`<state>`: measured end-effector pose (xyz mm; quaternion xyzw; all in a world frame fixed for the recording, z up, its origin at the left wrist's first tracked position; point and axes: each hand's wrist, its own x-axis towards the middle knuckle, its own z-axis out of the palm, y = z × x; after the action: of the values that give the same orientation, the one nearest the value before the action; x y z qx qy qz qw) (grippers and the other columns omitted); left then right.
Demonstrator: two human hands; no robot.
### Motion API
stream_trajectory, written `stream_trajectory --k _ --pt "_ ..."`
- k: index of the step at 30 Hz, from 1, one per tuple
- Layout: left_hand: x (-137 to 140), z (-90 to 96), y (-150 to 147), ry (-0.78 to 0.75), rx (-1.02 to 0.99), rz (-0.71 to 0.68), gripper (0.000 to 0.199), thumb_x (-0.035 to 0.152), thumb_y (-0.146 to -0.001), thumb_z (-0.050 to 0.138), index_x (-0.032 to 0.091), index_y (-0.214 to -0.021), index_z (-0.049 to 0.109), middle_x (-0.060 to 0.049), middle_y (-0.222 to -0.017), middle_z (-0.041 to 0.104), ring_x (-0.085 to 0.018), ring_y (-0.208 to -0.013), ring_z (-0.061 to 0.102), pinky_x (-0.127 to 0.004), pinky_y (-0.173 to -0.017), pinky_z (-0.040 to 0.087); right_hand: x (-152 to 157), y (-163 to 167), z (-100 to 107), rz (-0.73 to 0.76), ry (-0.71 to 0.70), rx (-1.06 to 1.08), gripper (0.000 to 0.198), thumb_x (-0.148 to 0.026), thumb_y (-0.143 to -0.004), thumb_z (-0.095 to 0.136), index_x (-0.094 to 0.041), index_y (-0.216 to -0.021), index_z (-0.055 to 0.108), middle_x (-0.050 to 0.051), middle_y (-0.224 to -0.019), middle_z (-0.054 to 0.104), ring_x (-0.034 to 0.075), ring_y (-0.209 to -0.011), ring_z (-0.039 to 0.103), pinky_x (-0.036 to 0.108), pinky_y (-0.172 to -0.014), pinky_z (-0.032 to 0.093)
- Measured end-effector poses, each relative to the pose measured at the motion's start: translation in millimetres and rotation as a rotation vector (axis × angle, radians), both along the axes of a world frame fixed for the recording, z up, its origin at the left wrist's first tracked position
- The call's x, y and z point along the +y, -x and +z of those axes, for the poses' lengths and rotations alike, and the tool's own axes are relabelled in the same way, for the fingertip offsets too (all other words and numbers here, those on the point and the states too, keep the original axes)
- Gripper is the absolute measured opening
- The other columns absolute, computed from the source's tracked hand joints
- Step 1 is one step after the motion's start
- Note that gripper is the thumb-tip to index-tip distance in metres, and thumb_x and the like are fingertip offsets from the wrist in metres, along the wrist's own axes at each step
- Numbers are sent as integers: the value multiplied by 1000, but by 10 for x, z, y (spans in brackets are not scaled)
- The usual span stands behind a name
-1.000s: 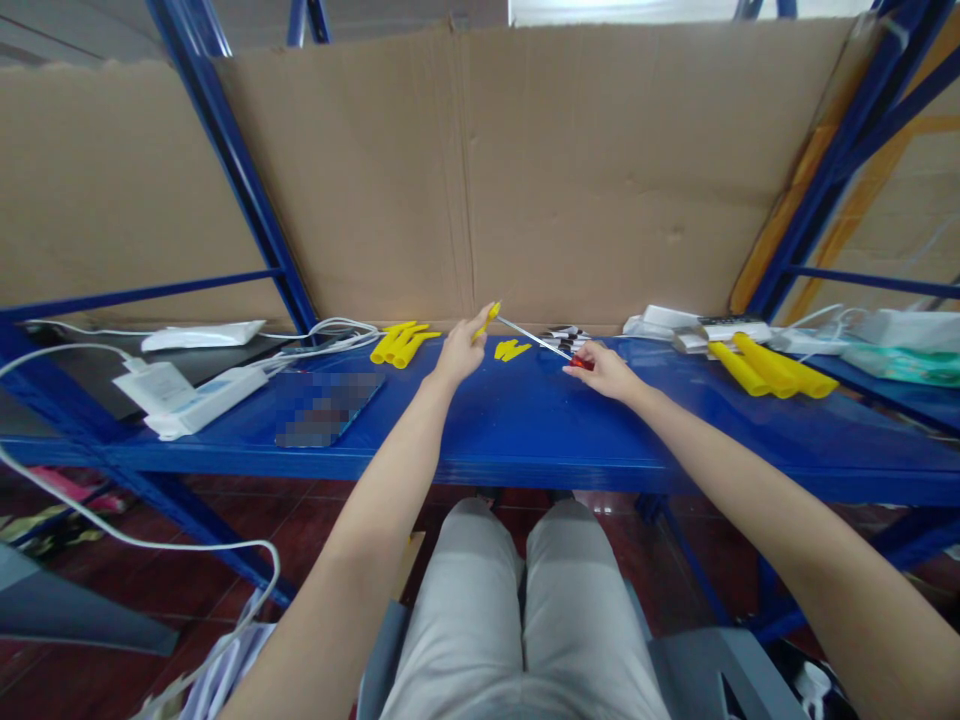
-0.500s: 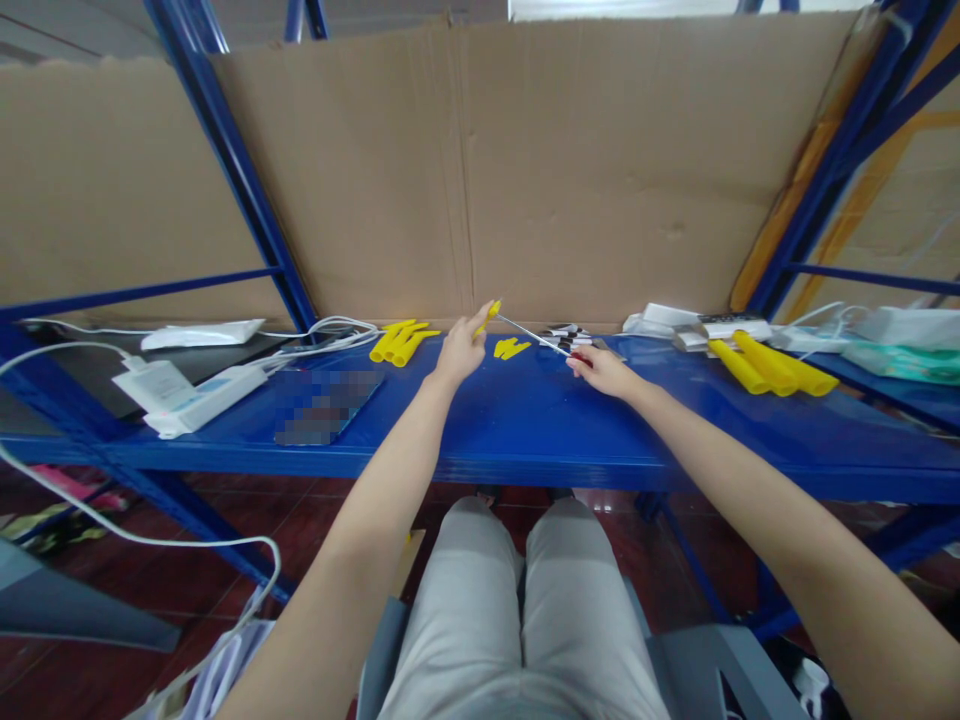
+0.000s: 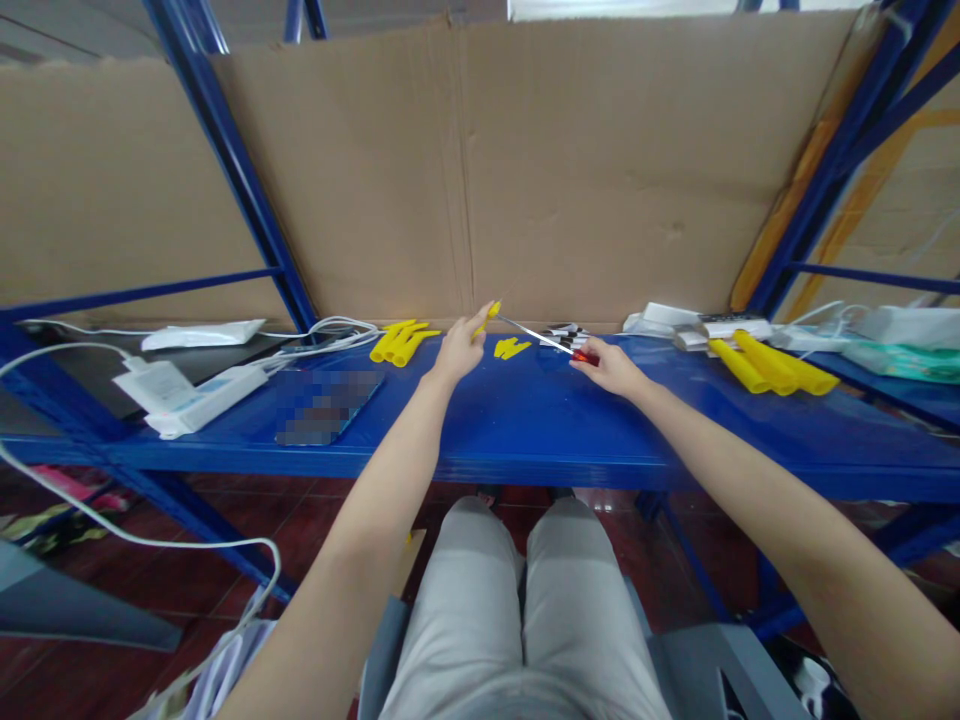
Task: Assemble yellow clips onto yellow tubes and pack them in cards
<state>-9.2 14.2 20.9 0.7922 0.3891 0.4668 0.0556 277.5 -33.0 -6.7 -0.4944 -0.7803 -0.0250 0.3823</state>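
My left hand (image 3: 457,350) is closed around a small yellow plastic piece (image 3: 494,310), held up above the shelf. In my right hand (image 3: 611,368) is a screwdriver (image 3: 584,357) with a red handle and a long thin metal shaft. The shaft slants up and leftward, its tip at or very near the yellow piece; I cannot tell whether it is inside. Below and between the hands lie several small yellow pieces (image 3: 512,348) on the blue shelf (image 3: 525,420). Behind the shaft is a black-and-white patterned item (image 3: 564,335).
Larger yellow tapered tubes lie left (image 3: 401,345) and right (image 3: 772,365). A phone-like slab (image 3: 330,408), blurred out, rests front left near a white power strip (image 3: 214,398) with cables. Cardboard (image 3: 600,170) closes the back; blue posts (image 3: 232,170) stand at both sides.
My right hand has shifted slightly rightward and turned a little, and more of the red handle shows. My left hand and the yellow piece look the same.
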Motion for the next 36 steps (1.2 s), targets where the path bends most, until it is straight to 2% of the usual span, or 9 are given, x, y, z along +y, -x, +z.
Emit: stream_trajectory --k 4,10,22,29,32,36 --pt "41 -14 18 -23 -25 -63 56 8 -85 47 24 -138 50 -7 -128 61 -26 -127 49 -45 -111 34 -44 14 29 -6 65 -77 17 -37 -83 55 -21 -76 54 5 -73 62 19 -66 56 29 -62 41" --pt "-6 23 9 13 -52 -54 55 8 -84 48 23 -137 52 -7 -124 63 -25 -127 50 -43 -111 36 -87 67 61 -14 127 -109 16 -32 -87 50 -19 -87 60 7 -77 65 20 -70 58 29 -67 43" --pt "-70 36 -36 2 -38 0 58 5 -83 46 21 -139 48 -10 -120 64 -26 -121 54 -44 -108 37 -50 66 53 78 259 -19 14 -28 -89 49 -21 -77 51 2 -69 60 15 -61 55 26 -62 43" --pt "-112 54 -58 20 -30 104 57 5 -85 48 23 -139 49 -9 -106 65 -26 -110 59 -43 -104 40 -6 45 50 117 253 -5 18 -31 -90 47 -20 -76 52 3 -68 61 15 -62 56 26 -60 45" --pt "-131 54 -70 48 -31 162 53 6 -86 49 21 -137 51 -11 -111 63 -27 -113 58 -42 -104 40 -9 24 72 113 229 -35 18 -30 -89 48 -20 -74 52 4 -69 61 16 -62 55 27 -61 45" --pt "-115 51 -74 92 -40 206 51 9 -85 51 16 -136 52 -16 -117 62 -30 -117 56 -44 -104 41 -27 -61 129 20 175 -70 13 -29 -85 51 -19 -78 57 5 -74 65 18 -67 58 28 -65 45"
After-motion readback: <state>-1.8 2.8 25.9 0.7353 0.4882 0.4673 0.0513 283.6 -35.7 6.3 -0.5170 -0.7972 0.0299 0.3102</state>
